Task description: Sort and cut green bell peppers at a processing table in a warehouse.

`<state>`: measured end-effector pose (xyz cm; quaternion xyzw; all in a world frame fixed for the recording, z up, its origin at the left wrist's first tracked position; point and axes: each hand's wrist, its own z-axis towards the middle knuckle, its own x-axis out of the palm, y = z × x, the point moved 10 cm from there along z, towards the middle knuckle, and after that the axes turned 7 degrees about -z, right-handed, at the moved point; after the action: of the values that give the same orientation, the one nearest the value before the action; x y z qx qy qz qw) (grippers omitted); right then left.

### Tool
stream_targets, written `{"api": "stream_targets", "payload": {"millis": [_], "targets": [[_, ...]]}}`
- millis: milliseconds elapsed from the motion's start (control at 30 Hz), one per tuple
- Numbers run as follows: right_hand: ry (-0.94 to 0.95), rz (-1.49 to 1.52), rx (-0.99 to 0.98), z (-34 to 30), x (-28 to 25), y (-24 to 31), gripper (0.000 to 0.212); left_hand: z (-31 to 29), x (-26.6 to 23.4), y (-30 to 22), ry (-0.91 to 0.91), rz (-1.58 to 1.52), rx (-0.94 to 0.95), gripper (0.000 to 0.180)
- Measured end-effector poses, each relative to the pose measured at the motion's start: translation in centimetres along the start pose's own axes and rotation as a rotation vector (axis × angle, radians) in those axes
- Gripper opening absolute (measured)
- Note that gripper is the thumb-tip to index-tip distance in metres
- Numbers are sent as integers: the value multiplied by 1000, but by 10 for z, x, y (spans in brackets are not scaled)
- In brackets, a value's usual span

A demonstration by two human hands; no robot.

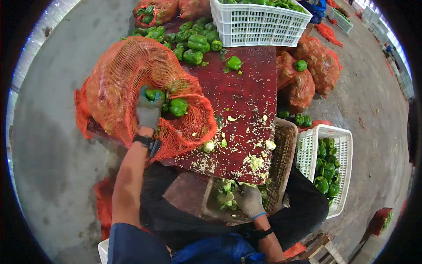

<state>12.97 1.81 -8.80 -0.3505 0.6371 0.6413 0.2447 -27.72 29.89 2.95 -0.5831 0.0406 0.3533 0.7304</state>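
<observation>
My left hand (148, 109), in a grey glove, reaches into the mouth of a big orange mesh bag (127, 66) lying on the table's left side. Its fingers curl round a green bell pepper (154, 94). Beside that, a second green bell pepper (178, 107) lies in the bag's opening. My right hand (249, 200), also gloved, is closed at the near edge of the dark red table (250, 88). A thin dark tool (238, 186) sticks out of its grip; its kind is unclear. Under this hand, a crate (210, 200) holds pale green pepper scraps.
Whole peppers (198, 42) are heaped at the table's far left, by a white crate (259, 24). Seeds and pepper bits litter the tabletop. Another white crate (347, 176) with peppers stands at right, below full mesh bags (318, 66). A brown crate (285, 154) sits against the table's right edge.
</observation>
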Motion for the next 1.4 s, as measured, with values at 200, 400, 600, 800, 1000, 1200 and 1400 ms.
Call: {"api": "stream_targets", "payload": {"millis": [200,400,600,800,1000,1200,1400], "targets": [[171,-117,54,2,1,7,28,4,41,-62,290,578,248,66],[67,46,3,1,-18,22,25,-4,-9,-23,438,-342,-441,48],[-26,79,58,-5,-12,-4,26,-84,3,-91,412,-746,-380,55],[-22,533,386,-1,17,-28,14,-152,40,-94,469,-725,-345,67],[-169,445,373,-9,-40,-17,37,-224,111,-147,630,76,149,83],[-269,907,461,-27,-36,-44,32,-264,160,-122,630,149,161,89],[-138,550,415,0,-85,-7,46,-288,153,-168,618,17,350,83]]}}
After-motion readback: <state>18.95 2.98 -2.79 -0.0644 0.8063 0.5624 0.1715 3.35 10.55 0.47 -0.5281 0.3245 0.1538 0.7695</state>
